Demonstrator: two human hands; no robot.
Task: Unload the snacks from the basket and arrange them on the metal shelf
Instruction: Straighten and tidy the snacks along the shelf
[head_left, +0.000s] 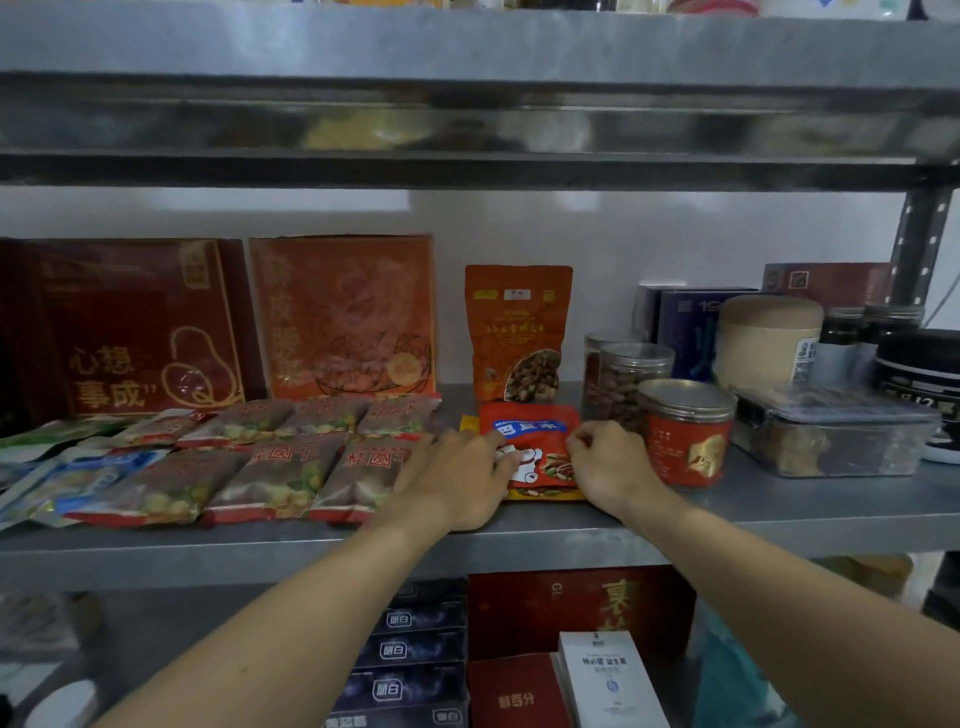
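A red nut pouch with a blue label (535, 436) lies flat on the metal shelf (519, 535), on top of a yellow packet (545, 494). My left hand (457, 478) rests on the pouch's left side, fingers on its edge. My right hand (608, 467) pinches the pouch's right edge. Left of them lie two rows of red-and-brown snack bags (280, 467). The basket is out of sight.
An orange standing pouch (517, 332) and two large red boxes (343, 317) stand at the back. A red tin-lidded jar (685, 431), clear nut jars (628, 379) and a plastic box (831, 436) crowd the right. Blue-green packets (67, 467) lie far left. Boxes fill the lower shelf.
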